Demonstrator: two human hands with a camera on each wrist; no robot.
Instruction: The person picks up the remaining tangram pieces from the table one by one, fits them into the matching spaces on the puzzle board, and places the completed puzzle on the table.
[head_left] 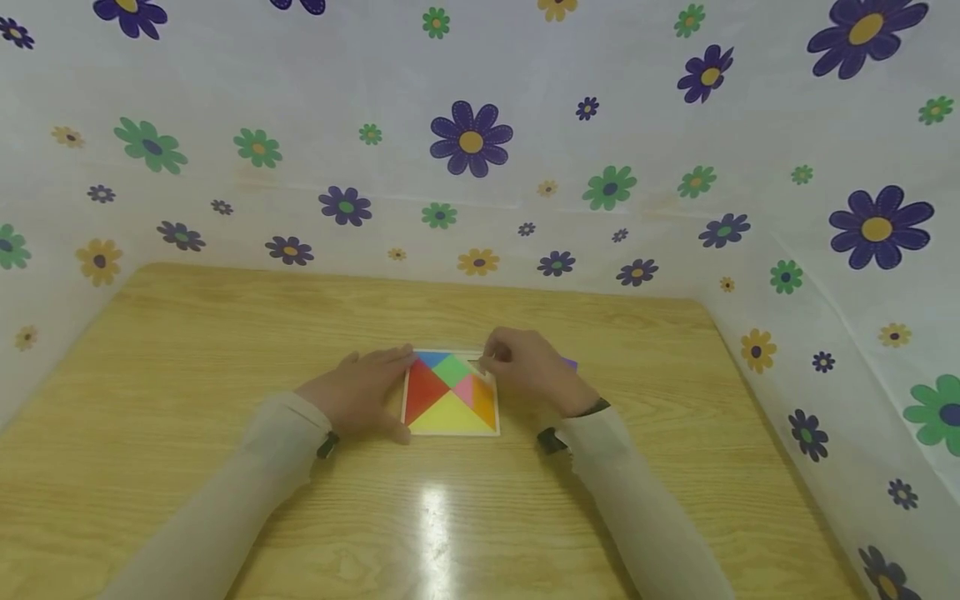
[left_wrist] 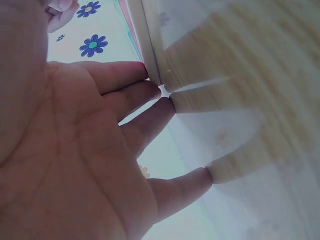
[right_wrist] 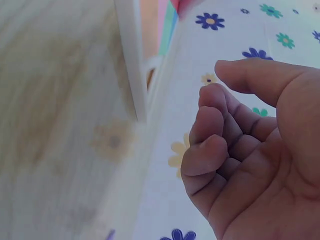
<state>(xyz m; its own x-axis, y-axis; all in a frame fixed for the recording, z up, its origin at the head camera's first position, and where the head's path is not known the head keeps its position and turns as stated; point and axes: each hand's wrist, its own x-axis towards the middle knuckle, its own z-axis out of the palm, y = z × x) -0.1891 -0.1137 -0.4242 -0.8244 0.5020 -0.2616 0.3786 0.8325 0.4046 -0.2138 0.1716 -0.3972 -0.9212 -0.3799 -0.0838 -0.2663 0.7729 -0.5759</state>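
A tangram puzzle in a white frame lies flat on the table, its pieces bright. Among them are a red triangle, a yellow triangle, a green square, and blue, pink and orange pieces. My left hand is spread along the frame's left side, thumb at the lower corner; its straight fingertips touch down in the left wrist view. Over the upper right corner is my right hand, fingers curled, with a gap to the thumb and nothing visible between. A purple piece shows partly behind that hand.
The wooden table has a shiny light reflection near its front. White sheeting with printed flowers stands behind the table and along both sides. Dark bands circle the wrists below pale sleeves.
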